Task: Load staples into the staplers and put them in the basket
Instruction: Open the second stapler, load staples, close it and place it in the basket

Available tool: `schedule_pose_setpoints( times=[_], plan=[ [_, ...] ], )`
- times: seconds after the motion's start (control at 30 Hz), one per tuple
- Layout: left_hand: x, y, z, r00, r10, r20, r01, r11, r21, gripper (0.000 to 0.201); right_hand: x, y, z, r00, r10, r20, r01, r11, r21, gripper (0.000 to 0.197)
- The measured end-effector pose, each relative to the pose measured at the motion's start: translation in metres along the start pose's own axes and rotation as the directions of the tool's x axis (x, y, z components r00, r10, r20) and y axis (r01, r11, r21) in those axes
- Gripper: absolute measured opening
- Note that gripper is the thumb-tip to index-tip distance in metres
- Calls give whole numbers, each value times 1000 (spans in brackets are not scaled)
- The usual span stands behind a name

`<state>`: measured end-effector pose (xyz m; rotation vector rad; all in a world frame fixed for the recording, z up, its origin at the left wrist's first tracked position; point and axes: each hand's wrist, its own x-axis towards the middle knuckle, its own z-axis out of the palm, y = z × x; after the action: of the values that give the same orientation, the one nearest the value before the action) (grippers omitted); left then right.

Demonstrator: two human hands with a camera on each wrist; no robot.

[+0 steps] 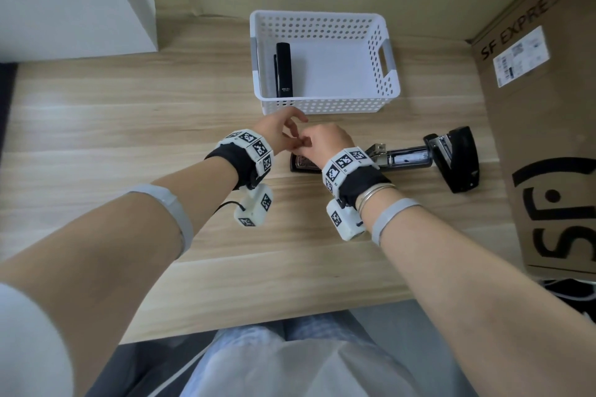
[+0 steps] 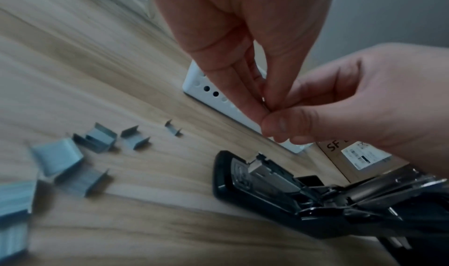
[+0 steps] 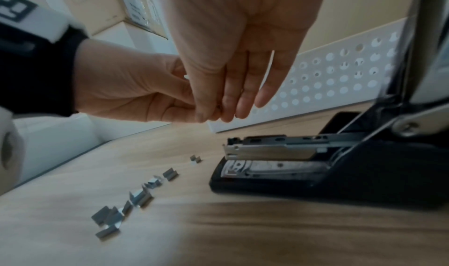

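Each wrist wears a black fabric cuff ringed by white blocks printed with black square-code markers. A white camera housing with the same markers hangs under the left wrist, a thin black cable looping from it; a similar housing sits under the right. Grey bands circle both forearms, and thin silver bangles ring the right wrist. A pale sleeve covers the left upper arm
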<state>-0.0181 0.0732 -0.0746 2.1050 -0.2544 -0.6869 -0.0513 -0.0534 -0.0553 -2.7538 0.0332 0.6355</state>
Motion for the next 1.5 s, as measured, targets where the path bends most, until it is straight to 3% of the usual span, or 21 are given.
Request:
schedule_pose_setpoints(
  times=[0.1, 0.33, 0.63, 0.73, 0.9, 1.0, 1.17, 1.27, 1.5],
  plan=[
    [4, -5, 5, 999, -22, 36, 20, 999, 35, 32, -3, 12, -6, 1000, 10, 29, -8, 997, -82, 19],
    [0, -9, 18, 992, 15, 129, -57, 943, 328, 30, -7, 21, 3, 994, 38, 106, -21, 987, -157, 21],
    [3, -17, 19, 986, 36, 165, -88, 943, 320, 37, 0, 24, 8, 985, 65, 158, -62, 998, -22, 26],
    [1, -20, 9, 988, 55, 142, -100, 938, 330, 44, 6, 22, 7, 980, 105, 171, -95, 993, -70, 26],
    [-5, -36, -18, 981, -7, 192, -96, 846, 524, 43, 5, 22, 0, 977, 162, 139, -122, 958, -258, 27],
    [-13, -48, -29, 977, -26, 210, -108, 792, 601, 43, 6, 20, -3, 978, 151, 144, -105, 953, -284, 33],
    [-27, -61, -30, 965, -43, 260, -138, 760, 635, 35, 6, 16, -2, 983, 133, 129, -100, 968, -231, 37],
    [-30, -68, -26, 968, -87, 235, -92, 750, 655, 27, 3, 15, 3, 987, 116, 112, -87, 968, -235, 36],
    [-27, -71, -26, 987, -65, 150, -28, 837, 547, 17, -2, 18, 4, 992, 95, 83, -77, 976, -202, 36]
  ],
)
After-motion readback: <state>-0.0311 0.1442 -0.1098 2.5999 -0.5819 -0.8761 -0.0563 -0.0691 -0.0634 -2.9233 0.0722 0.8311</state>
